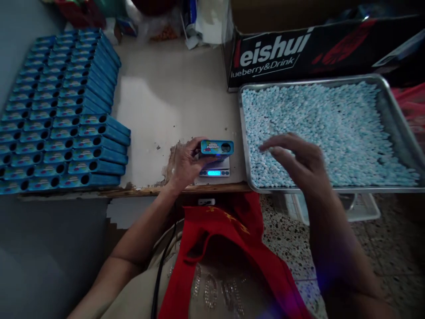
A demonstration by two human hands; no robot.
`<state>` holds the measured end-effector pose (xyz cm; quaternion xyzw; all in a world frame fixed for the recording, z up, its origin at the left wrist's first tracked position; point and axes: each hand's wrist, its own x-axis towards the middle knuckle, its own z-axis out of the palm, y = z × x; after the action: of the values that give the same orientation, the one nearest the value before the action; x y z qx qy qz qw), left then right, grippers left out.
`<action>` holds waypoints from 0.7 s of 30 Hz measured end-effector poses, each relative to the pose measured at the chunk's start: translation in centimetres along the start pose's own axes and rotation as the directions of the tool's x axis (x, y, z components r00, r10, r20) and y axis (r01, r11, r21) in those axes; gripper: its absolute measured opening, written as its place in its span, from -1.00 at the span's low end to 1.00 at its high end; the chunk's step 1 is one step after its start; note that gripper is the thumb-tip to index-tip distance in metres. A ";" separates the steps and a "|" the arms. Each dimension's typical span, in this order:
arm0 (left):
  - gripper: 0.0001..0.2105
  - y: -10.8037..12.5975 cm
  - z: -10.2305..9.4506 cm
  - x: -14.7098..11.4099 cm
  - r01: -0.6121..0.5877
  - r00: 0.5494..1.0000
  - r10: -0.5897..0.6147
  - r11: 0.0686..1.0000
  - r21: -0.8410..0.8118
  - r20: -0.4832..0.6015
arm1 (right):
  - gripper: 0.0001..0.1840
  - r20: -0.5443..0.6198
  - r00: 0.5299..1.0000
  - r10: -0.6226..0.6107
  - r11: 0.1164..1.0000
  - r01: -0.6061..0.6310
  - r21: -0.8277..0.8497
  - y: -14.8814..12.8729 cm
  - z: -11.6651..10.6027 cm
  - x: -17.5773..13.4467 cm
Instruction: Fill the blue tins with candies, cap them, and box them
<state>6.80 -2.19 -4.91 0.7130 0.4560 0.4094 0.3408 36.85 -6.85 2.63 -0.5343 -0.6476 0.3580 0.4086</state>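
Observation:
My left hand [189, 161] grips a small blue candy box [217, 147] by its left side, with fingers behind and the thumb in front. The box's top has a dark round hole at the right. It is over a digital scale [215, 169] with a lit blue display; whether it rests on the pan I cannot tell. Over the left part of a metal tray [244, 128], my right hand [297, 157] is closed in a loose pinch. Pale blue and white oval candies [315, 119] fill the tray. Anything between the fingertips is too small to make out.
Rows of blue boxes [63, 106] stand packed at the table's left. Behind the tray is a black carton [272, 53]. Bags and other items line the table's back. The wooden front edge [133, 192] is worn. A white plastic container [363, 208] sits below the tray.

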 end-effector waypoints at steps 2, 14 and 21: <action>-0.72 1.5 -0.1 1.4 -0.143 0.990 0.141 0.982 0.124 0.028 | -0.66 -0.092 0.992 -0.083 0.988 0.070 -0.137 2.5 0.6 1.4; -0.58 1.6 2.3 6.9 -0.514 0.849 0.503 0.721 0.464 0.161 | -0.79 0.221 0.880 0.421 0.434 -0.410 0.802 3.9 5.2 4.7; -0.72 1.4 2.5 6.2 -0.234 0.970 0.242 0.935 0.266 0.002 | -0.78 0.183 0.896 0.405 0.593 -0.410 0.693 4.7 4.0 5.0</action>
<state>11.12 2.80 -3.09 0.7957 0.4217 0.3940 0.1836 34.57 -1.19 -2.49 -0.4648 -0.3181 0.6664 0.4886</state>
